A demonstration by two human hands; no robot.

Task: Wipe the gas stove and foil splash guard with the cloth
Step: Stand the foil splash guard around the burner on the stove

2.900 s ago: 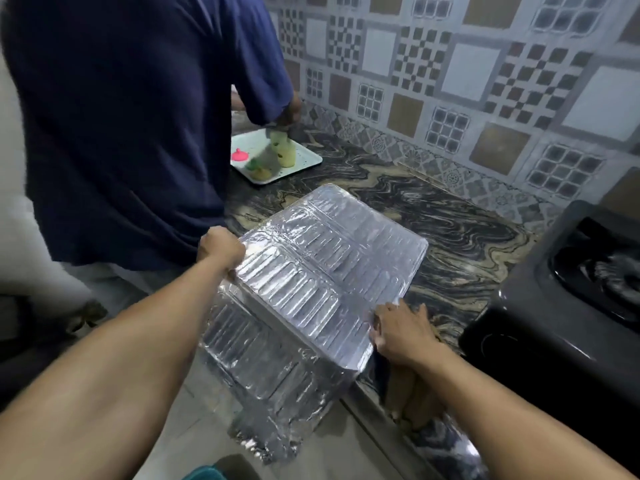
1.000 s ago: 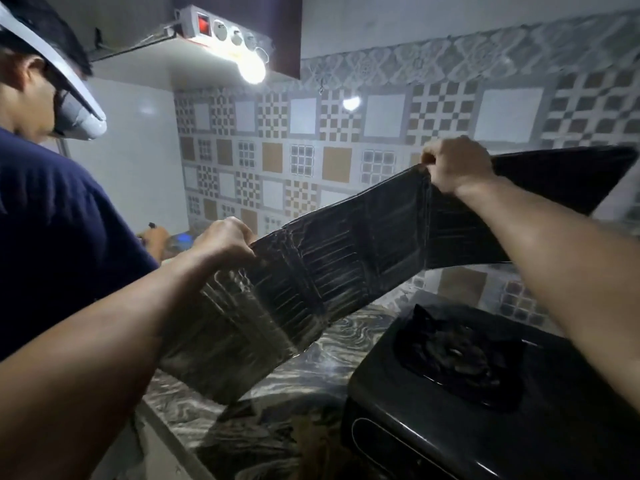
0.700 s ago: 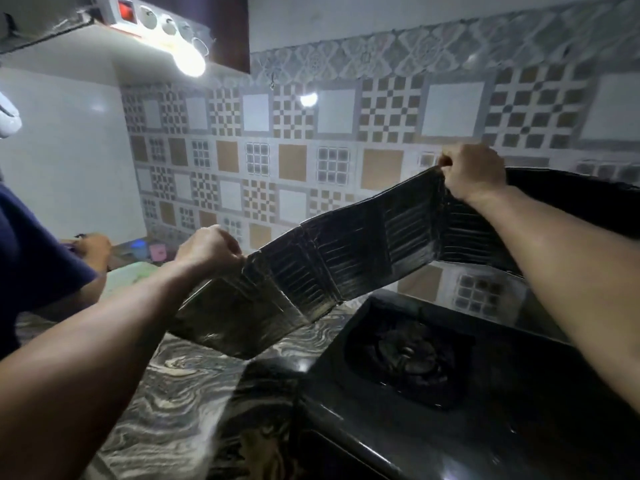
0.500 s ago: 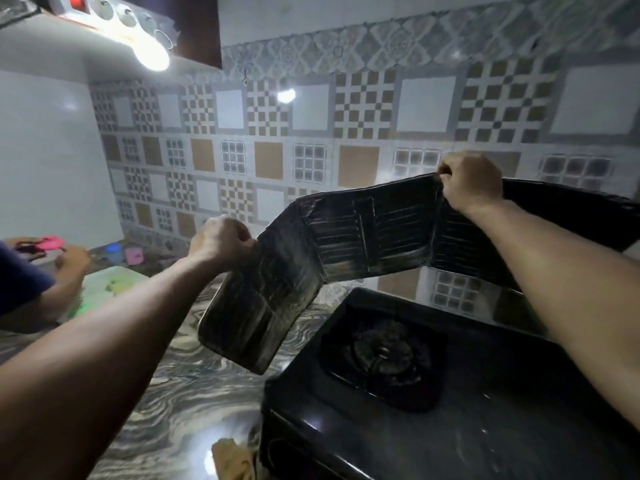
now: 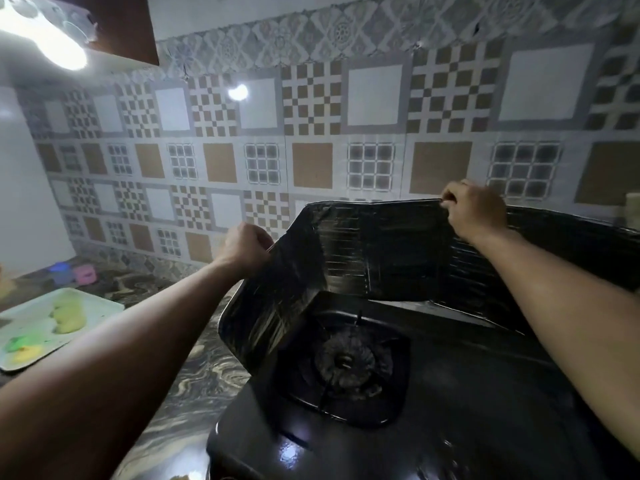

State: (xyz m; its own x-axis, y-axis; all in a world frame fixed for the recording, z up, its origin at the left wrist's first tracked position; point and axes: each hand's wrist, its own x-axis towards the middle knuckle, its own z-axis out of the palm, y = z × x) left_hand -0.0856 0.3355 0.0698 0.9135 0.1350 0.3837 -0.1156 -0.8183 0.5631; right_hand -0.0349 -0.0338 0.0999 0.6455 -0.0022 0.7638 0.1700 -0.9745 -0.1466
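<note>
The foil splash guard stands folded around the back and left side of the black gas stove, looking dark in the shade. My left hand pinches the top edge of its left panel. My right hand pinches the top edge of the back panel. The burner sits just in front of the guard. No cloth shows clearly; only a blurred tan scrap lies at the frame's bottom edge.
A patterned tile wall rises close behind the guard. A marbled countertop runs left of the stove. A pale tray with yellow and green items lies at far left, with small blue and pink items behind it.
The guard went from lying flat at the counter's edge to being held up, then lowered and bent around the stove's left and back. The other person has left the view.
</note>
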